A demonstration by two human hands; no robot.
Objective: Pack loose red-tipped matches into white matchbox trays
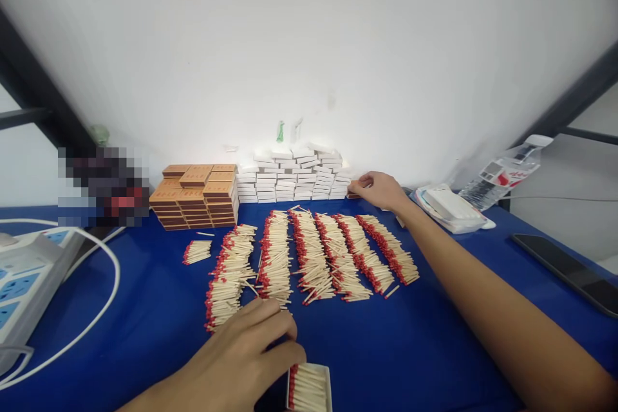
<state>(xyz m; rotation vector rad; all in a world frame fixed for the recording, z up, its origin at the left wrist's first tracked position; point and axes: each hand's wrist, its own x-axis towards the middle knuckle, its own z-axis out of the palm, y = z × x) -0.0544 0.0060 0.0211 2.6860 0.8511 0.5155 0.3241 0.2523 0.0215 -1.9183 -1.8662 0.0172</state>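
My left hand (246, 351) is at the near edge of the match rows, fingers loosely curled and thumb apart from the forefinger, with nothing visible between them. Its thumb tip lies at the corner of a white matchbox tray (309, 389) filled with red-headed matches; whether they touch, I cannot tell. Farther off, my right hand (381, 192) reaches to the wall, fingers closed on a brown matchbox sleeve (355, 189) at the right end of stacked white trays (297, 177). Several rows of loose matches (313, 257) lie between my hands, a small bunch (197, 251) to their left.
Orange-brown matchboxes (196, 196) are stacked at the back left on the blue table (396, 347). A power strip (29, 290) with a white cable is at left. On the right are a white packet (449, 206), a plastic bottle (505, 174) and a phone (570, 270).
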